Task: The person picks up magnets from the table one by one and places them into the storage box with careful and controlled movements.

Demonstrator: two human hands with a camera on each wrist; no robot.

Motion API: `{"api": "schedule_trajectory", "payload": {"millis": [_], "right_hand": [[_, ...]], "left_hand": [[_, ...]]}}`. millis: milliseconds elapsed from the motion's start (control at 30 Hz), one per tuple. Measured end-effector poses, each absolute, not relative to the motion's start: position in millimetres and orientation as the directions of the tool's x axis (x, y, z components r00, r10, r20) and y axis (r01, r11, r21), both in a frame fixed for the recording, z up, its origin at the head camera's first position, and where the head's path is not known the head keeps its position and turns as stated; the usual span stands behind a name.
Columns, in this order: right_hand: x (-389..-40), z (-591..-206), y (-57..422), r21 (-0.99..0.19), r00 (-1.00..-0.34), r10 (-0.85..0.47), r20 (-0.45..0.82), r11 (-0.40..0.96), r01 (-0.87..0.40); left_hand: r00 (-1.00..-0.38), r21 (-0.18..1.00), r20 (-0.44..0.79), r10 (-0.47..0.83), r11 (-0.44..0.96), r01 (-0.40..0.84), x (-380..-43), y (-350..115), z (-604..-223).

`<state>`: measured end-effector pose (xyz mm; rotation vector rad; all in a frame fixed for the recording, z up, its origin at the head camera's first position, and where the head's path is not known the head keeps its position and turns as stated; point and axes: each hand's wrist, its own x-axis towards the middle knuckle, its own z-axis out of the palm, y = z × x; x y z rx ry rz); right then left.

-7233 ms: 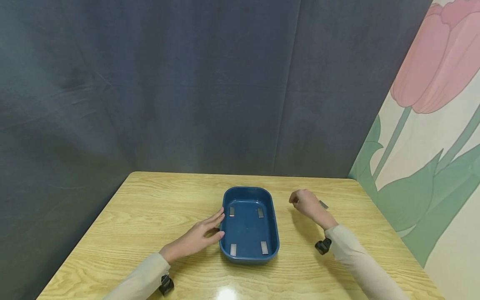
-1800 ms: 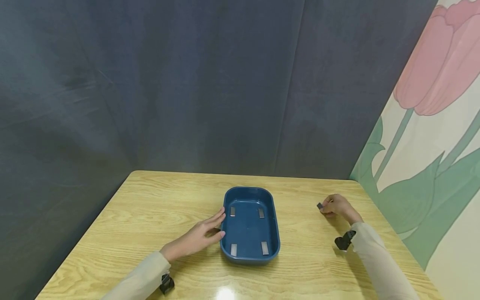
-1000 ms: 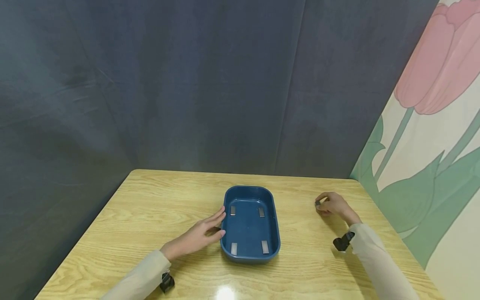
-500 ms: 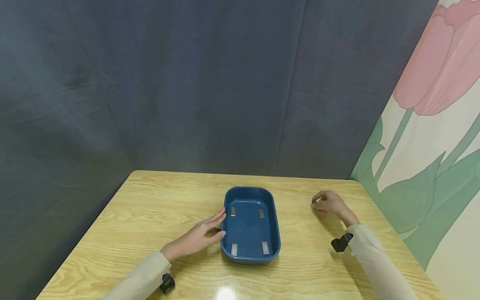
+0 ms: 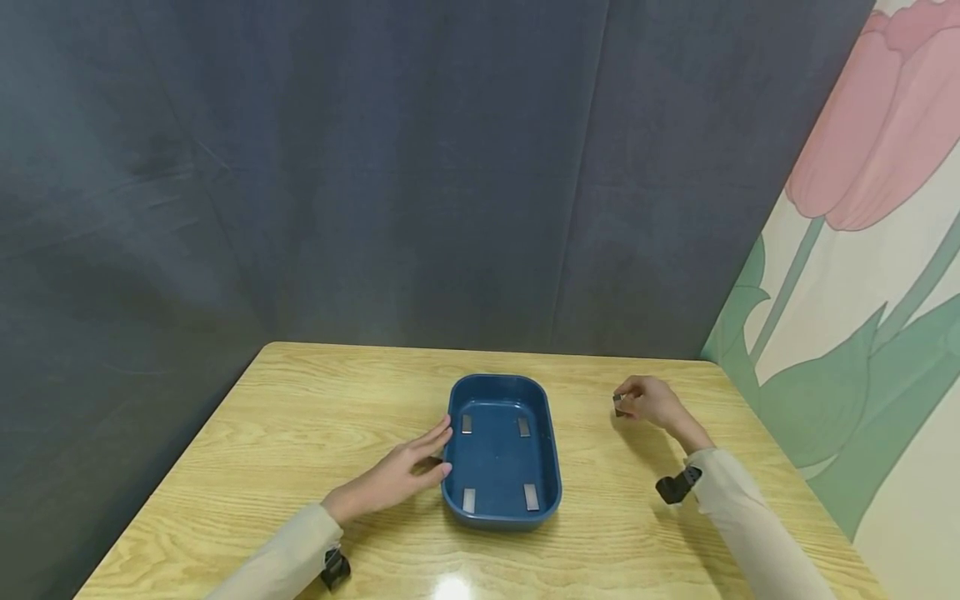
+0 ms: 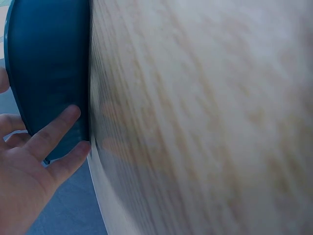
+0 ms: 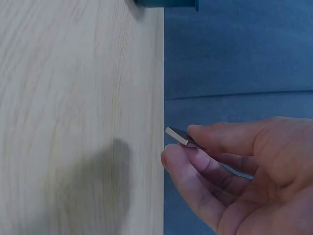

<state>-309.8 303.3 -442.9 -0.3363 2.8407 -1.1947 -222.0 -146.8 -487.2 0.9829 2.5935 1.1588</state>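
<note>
A blue rounded rectangular tray (image 5: 498, 521) rests on the wooden table, with several small flat grey rectangular pieces (image 5: 531, 497) set apart from one another near its corners. Along the tray's left side lies my left hand (image 5: 393, 477), fingers extended; in the left wrist view its fingertips (image 6: 73, 111) touch the outer wall. To the right of the tray, my right hand (image 5: 648, 402) pinches a small flat dark grey rectangular piece (image 7: 179, 135) between thumb and fingers. That piece has a pale narrow edge and is held above the tabletop.
The light wood-grain table (image 5: 337, 400) carries the tray near its middle. Behind it hangs a dark blue curtain (image 5: 412, 183). A wall painted with tulips (image 5: 862, 333) borders the right side. Each wrist wears a small black camera (image 5: 678, 484).
The small grey piece that lay at the right of the table is now between my right fingers. That hand has since drifted leftward, toward the tray. My left hand has stayed at the tray.
</note>
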Motion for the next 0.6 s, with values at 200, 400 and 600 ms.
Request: {"api": "schedule_trajectory", "payload": {"millis": [200,400,600], "right_hand": [[-309.6,-441.5,296.2,-0.749,-0.971,-0.231,0.053,0.634,-0.192],[-308.3,-437.4,288.8,-0.775,-0.961,-0.269,0.063,0.593,-0.217],[-307.9,-434.0,282.6,-0.786,-0.952,-0.296,0.071,0.571,-0.236]], "left_hand": [[-0.776,0.7,0.141,0.615,0.492,0.518,-222.9,-147.0,-487.2],[-0.775,0.707,0.137,0.616,0.487,0.512,-223.1,-148.0,-488.4],[-0.775,0.715,0.133,0.618,0.481,0.507,-222.6,-147.8,-488.1]]}}
